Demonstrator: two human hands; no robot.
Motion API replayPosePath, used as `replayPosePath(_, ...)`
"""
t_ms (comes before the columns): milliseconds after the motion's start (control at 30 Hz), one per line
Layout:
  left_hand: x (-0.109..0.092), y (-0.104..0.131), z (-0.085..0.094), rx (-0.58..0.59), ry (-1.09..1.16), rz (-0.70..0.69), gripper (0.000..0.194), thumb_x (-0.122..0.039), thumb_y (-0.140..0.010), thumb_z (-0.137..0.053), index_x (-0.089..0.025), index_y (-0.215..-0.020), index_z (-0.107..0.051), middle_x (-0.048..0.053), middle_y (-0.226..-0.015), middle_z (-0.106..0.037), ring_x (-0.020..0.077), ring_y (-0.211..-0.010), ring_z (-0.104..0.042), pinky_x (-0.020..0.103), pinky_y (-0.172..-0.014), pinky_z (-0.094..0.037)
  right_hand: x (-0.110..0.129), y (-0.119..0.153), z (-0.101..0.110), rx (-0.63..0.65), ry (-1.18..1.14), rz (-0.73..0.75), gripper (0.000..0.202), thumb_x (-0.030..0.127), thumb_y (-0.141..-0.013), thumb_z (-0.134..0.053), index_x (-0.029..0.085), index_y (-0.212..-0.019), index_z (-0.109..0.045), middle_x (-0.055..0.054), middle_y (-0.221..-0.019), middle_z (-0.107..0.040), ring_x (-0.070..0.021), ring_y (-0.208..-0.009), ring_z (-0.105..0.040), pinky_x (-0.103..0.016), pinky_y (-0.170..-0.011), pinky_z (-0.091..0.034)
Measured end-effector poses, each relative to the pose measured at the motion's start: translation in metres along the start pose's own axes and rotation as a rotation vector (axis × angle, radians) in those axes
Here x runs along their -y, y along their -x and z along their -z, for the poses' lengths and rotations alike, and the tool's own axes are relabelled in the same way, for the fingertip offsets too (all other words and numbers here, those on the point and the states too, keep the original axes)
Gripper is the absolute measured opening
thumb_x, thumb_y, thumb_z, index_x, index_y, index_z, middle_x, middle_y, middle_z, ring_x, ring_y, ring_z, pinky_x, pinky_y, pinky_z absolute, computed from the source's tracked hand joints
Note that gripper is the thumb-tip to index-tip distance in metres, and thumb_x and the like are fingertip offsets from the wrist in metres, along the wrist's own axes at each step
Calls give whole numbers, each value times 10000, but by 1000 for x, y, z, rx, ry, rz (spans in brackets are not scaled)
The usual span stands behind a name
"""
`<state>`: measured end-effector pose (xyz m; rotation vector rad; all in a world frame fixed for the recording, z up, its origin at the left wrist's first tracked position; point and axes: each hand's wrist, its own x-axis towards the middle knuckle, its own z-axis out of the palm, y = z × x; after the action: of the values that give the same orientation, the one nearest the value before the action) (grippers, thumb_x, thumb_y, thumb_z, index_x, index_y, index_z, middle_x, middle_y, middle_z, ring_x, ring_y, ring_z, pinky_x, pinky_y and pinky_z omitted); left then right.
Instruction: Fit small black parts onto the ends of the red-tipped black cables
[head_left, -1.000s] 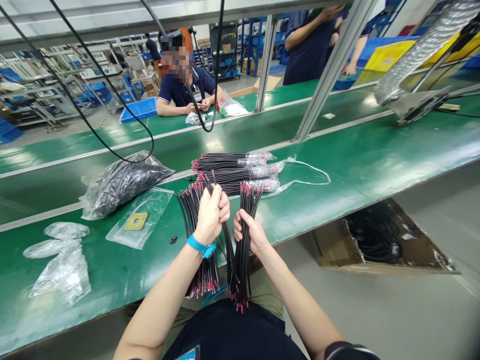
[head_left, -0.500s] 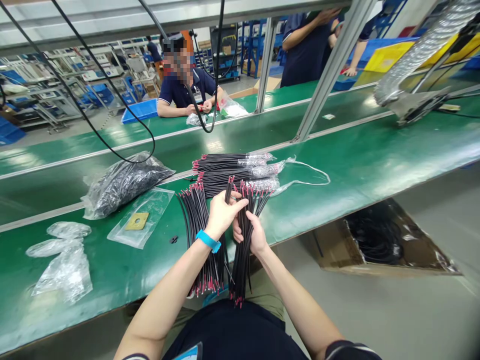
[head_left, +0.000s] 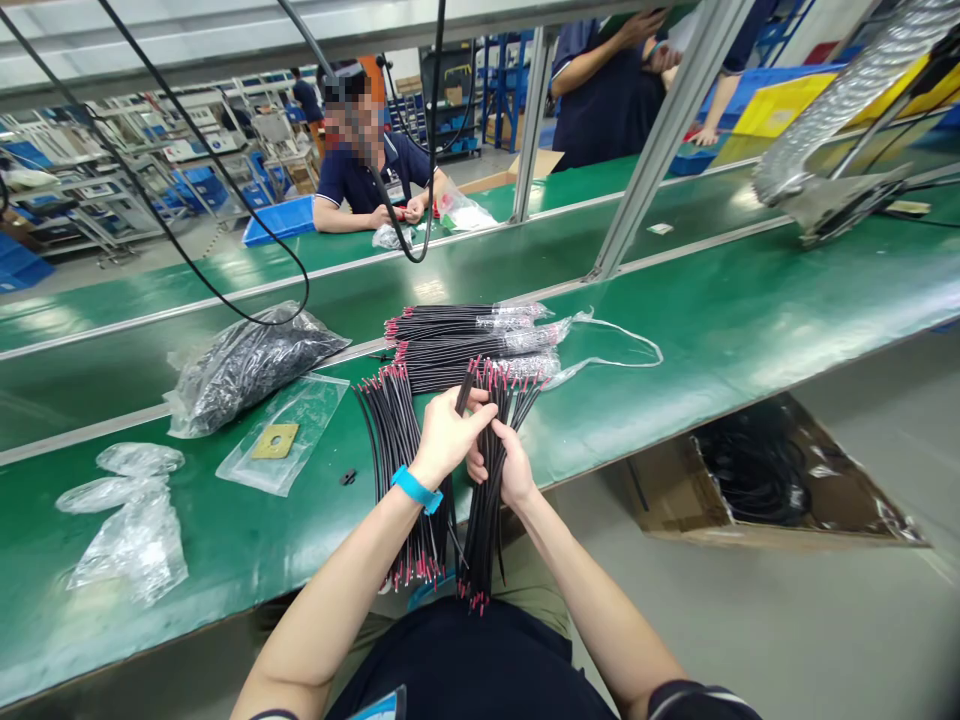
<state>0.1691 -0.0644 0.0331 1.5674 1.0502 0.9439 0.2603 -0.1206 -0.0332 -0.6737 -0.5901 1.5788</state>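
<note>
Right hand wrapped round the black wire bundle, left hand pinching a few wires against it

Bundle is near-upright in front of the torso, lower ends hanging past the near edge of the bench. Red tips fan out at the top and sit uneven at the bottom, so ends want evening up. Grip should be snug, not hard: too loose and strands slide out. Left thumb lies against the bundle; contact under the fingers is hidden. Best to lay those wires in parallel, tips level, no crossing. Can't read a count.

Loose wire row is just left of the bundle, ends near the held ones. Snagging is the likely risk; lift straight. Wrapped bundles lie beyond the hands, tips left, clear film on the right ends. Small black clip is left of the loose row.
</note>
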Motion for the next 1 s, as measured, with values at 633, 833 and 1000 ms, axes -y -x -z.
replayPosePath(633, 0, -5, -3, -113, 60, 95, 224, -313, -697, -751, -158, -820, -647, -16, -630, -594, 107, -547, -552, 230, -574, -450, -5, 0, 3, 2, 88, 43, 478, 587, -885, -457, 172, -652, -510, 25, -481, -460, -79, -358, -384, -227, -382, -308)
replayPosePath(833, 1, -3, -3, -119, 18, 10, 306, -290, -753, -700, -188, -1024, -600, -51, -650, -569, 89, -520, -526, 213, -569, -436, -4, 0, 1, -14, 72, 50, 444, 575, -867, -505, 178, -668, -501, 33, -483, -461, -82, -348, -389, -226, -373, -316)
replayPosePath(1000, -3, 3, -4, -168, -56, -76, 293, -272, -777, -689, -206, -1034, -563, -71, -655, -536, 76, -529, -494, 199, -588, -423, -3, 1, -2, -30, 98, 70, 477, 573, -874, -506, 174, -612, -496, 28, -452, -453, -80, -340, -395, -222, -365, -315)
